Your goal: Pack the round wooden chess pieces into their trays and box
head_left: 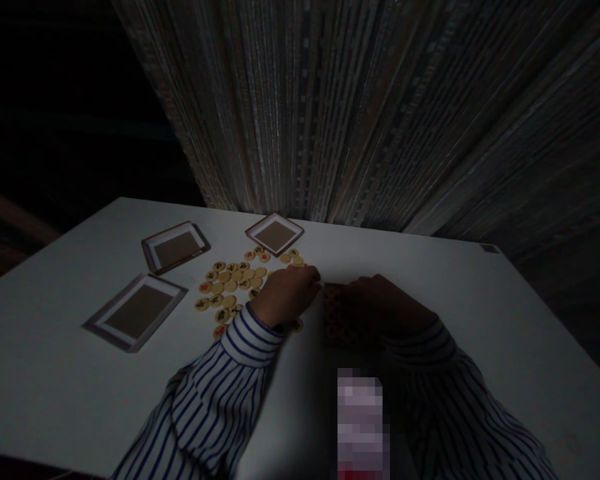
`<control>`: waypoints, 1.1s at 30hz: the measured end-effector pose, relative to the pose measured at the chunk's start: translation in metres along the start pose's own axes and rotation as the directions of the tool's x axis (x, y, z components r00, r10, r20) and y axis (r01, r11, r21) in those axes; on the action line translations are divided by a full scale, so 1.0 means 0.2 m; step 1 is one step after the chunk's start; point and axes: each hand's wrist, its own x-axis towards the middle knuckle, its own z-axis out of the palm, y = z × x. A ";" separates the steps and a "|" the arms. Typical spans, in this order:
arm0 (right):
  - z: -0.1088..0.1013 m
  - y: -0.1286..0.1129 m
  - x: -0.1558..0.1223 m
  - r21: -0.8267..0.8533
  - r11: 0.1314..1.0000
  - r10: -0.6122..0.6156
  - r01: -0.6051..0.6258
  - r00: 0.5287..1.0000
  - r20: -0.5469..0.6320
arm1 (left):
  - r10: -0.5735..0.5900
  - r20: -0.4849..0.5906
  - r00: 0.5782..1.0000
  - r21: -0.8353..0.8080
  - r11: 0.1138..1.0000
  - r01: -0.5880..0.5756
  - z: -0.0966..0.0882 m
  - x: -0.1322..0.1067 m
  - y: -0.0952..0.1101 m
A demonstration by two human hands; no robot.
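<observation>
Round wooden Chinese chess pieces (pixel 229 287) lie loose on the white table, some with red or black characters facing up and some blank. My left hand (pixel 287 293) is over the right edge of this group, fingers curled and pressed together; what is in them, if anything, is hidden. My right hand (pixel 380 303) bends over a dark, shallow tray (pixel 333 335) that has round pieces in its left part. Deep shadow covers that hand's curled fingertips, so I cannot make out what they grip. Both hands are close together, with a small gap between them.
Three shallow, rimmed box parts with brown centres sit to the left and back: one at front left (pixel 136 312), one behind it (pixel 176 247), one at the back (pixel 275 234). A string curtain (pixel 300 113) hangs along the table's (pixel 510 313) far edge. A pixelated patch covers the bottom centre.
</observation>
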 end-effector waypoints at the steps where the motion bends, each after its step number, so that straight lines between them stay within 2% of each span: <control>1: 0.00 0.00 0.00 -0.002 1.000 0.000 0.000 1.000 0.004 | -0.005 0.001 1.000 0.004 1.000 0.005 0.00 0.00 0.00; 22: -0.01 0.00 0.00 -0.008 1.000 0.001 -0.001 1.000 0.001 | 0.011 -0.011 1.000 0.013 1.000 -0.010 -0.01 -0.01 0.00; 33: 0.00 0.00 0.00 -0.027 1.000 -0.008 0.007 1.000 -0.027 | 0.003 0.021 1.000 -0.014 1.000 -0.003 -0.02 -0.01 0.00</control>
